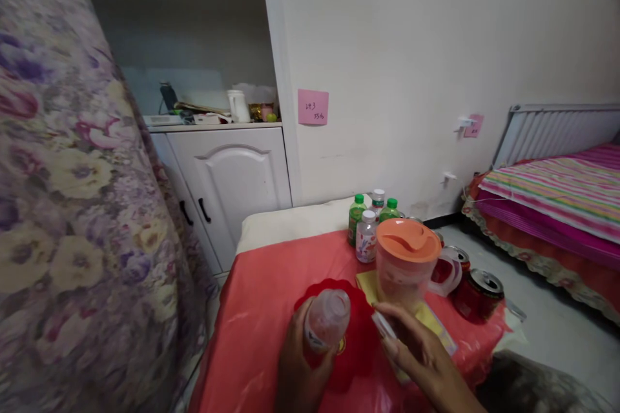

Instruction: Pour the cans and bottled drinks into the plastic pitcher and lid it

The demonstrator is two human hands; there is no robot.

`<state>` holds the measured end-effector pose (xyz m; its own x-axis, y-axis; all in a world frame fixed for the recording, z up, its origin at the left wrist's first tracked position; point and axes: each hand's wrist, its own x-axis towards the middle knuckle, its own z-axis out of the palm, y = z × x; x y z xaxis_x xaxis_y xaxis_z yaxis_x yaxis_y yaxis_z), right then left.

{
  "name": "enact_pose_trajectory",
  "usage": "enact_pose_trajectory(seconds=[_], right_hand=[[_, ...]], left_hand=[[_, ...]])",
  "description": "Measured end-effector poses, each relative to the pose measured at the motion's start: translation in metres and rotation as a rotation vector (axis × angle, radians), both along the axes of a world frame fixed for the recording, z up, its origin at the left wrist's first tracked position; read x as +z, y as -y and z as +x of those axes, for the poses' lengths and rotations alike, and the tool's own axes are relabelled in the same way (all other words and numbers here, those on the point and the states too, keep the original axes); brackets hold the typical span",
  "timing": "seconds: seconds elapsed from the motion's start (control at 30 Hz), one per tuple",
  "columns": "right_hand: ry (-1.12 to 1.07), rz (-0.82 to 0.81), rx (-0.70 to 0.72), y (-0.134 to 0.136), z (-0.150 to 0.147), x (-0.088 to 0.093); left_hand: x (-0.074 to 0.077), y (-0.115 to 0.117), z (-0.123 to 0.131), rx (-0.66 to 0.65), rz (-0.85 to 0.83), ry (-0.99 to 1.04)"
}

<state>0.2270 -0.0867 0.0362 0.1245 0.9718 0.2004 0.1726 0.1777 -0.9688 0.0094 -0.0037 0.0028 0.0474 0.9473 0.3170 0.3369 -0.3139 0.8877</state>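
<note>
My left hand (296, 356) is wrapped around a clear plastic bottle (328, 317) with some print on its side. The bottle is held tilted above a red scalloped plate (361, 352). To the right of it, my right hand (420, 350) pinches a small white lid (384, 325) between thumb and fingers, apart from the bottle. Just beyond that hand stands a clear pitcher (404, 277) with an orange lid (409, 240), and a yellow cloth (429, 319) lies under it.
Behind the pitcher stand a white-capped bottle (367, 237) and a green bottle (357, 219), among several others. Cola-type cans (479, 297) are at the right edge of the red-covered table (256, 322). A floral curtain (87, 193) hangs left; a bed (557, 187) is right.
</note>
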Motion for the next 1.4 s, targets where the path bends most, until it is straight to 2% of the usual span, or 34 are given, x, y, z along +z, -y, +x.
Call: enact_pose_trajectory(seconds=[0.07,0.17,0.33,0.5,0.67,0.77,0.9,1.07,1.27,1.4], right_hand=[[0.041,-0.026,0.024,0.008,0.005,-0.014],[0.161,-0.029,-0.013,0.018,0.019,-0.027],[0.324,-0.044,-0.226,0.025,0.067,-0.046],[0.439,-0.007,-0.443,0.013,0.11,-0.072],[0.523,0.003,-0.512,0.0,0.12,-0.089],[0.55,0.0,-0.492,-0.003,0.122,-0.096],[0.531,0.001,-0.47,0.0,0.126,-0.102],[0.482,0.025,-0.492,0.01,0.125,-0.093],[0.266,0.054,-0.567,0.023,0.118,-0.053],[0.127,0.137,-0.637,0.019,0.116,-0.026]], left_hand=[[0.007,0.001,0.001,0.021,-0.071,0.028],[0.012,-0.001,-0.001,0.03,-0.168,0.042],[0.005,-0.006,0.0,0.021,-0.179,0.05],[-0.003,-0.008,0.006,0.071,-0.117,0.106],[-0.01,-0.016,0.001,0.061,-0.181,0.168],[-0.012,-0.018,-0.001,0.007,-0.248,0.257],[-0.011,-0.016,0.001,-0.004,-0.241,0.372],[-0.005,-0.013,-0.004,-0.09,-0.28,0.382],[-0.001,-0.009,-0.003,-0.104,-0.251,0.338],[0.0,-0.008,0.0,-0.075,-0.228,0.265]])
